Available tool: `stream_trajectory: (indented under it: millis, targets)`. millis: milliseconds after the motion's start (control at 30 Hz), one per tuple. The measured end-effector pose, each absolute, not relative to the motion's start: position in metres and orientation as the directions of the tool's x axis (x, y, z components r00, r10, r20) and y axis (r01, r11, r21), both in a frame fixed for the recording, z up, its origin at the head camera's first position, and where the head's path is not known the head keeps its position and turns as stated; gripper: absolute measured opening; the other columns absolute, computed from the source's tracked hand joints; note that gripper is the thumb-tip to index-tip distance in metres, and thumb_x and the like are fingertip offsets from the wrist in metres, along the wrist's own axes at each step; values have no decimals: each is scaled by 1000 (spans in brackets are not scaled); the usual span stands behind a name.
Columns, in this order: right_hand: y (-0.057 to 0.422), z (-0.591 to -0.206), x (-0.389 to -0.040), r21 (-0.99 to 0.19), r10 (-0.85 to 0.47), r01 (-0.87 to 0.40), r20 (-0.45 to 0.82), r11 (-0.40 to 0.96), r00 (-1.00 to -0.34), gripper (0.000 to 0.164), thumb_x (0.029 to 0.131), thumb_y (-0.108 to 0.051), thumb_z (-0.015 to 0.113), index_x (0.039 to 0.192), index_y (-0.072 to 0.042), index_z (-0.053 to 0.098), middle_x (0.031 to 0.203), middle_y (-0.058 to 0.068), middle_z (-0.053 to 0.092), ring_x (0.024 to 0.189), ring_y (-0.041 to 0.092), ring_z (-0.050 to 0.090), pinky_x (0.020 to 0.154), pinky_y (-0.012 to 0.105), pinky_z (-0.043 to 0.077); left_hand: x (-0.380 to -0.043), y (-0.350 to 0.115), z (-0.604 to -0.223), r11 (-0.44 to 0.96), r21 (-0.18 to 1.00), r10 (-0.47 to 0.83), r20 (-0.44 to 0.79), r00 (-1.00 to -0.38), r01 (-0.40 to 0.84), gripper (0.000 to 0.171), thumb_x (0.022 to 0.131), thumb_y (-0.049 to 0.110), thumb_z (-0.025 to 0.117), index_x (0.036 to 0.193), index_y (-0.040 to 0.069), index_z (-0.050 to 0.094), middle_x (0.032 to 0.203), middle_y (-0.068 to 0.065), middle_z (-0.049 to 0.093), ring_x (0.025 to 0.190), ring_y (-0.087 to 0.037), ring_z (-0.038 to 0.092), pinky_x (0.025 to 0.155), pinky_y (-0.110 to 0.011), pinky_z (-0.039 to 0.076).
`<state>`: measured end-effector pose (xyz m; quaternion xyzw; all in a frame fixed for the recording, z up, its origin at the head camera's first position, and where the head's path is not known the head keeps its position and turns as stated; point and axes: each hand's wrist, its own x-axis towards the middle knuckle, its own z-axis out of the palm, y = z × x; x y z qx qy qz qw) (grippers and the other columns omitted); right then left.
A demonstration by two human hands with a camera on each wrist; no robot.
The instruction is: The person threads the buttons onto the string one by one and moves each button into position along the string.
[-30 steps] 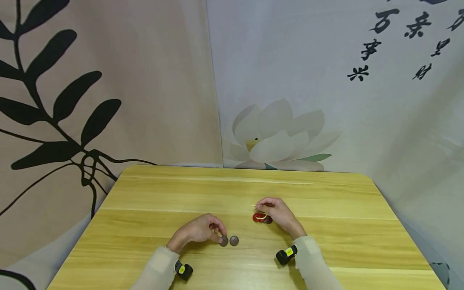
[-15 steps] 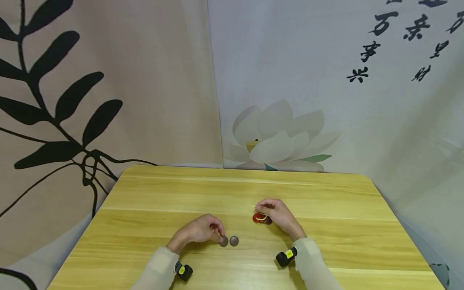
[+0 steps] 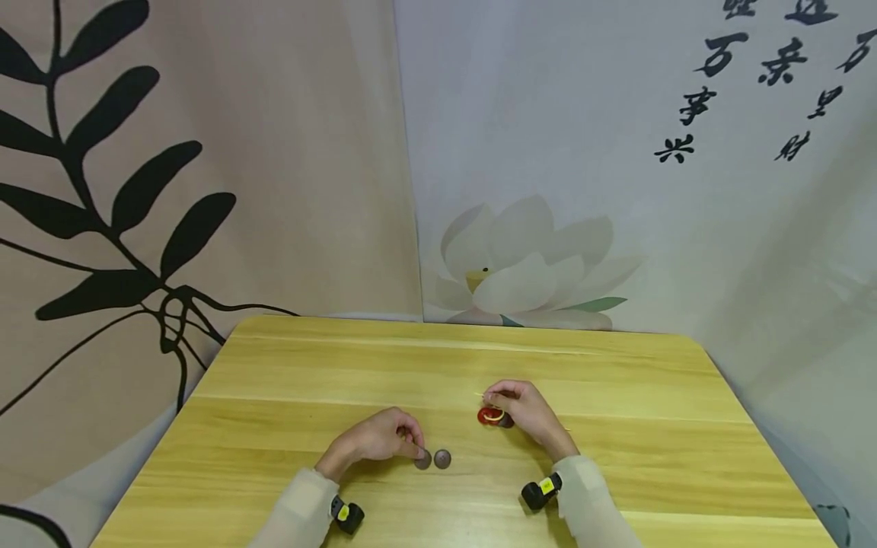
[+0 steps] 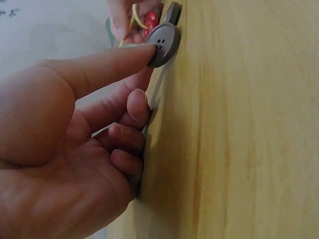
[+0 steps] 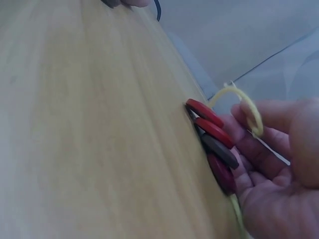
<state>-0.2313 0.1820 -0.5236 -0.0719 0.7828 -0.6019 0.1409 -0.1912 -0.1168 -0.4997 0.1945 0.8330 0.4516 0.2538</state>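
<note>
You're working around the free button (image 3: 442, 459) here, and it's lying on the table (image 3: 329, 365). Just to its left the second button (image 3: 423, 460) is sitting, your left hand (image 3: 377, 438) pinching it from the side away from the free button. Behind and right of the free button, the row of buttons (image 5: 214, 132) is resting on the table, cord (image 5: 253, 106) showing at both ends, and your right hand (image 3: 526, 407) is pinching that cord. Well behind the free button, past the table, the backdrop (image 3: 308, 152) is hanging.
</note>
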Motion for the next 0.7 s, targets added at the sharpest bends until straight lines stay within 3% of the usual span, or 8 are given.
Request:
stream_trajectory:
  millis: [367,700]
  targets:
    - [177,-524,-228,-961,-255,24,-97,275,-962,18,97,-15,64,104,-1,71,97,13,73,73,13,63,58,27,52,-189,-118,-499,486,871,544,-238,-804,71,12,87,21,77,84,10,72,77,-1,59,69,-14,46,59,-25,37]
    - [170,-517,-223,-949,-212,1,-71,316,-975,16,96,-16,64,103,-4,72,97,12,72,71,15,60,54,27,48,-190,-115,-500,411,910,509,-176,-842,58,6,92,9,66,89,6,70,84,-3,63,72,-15,47,61,-24,38]
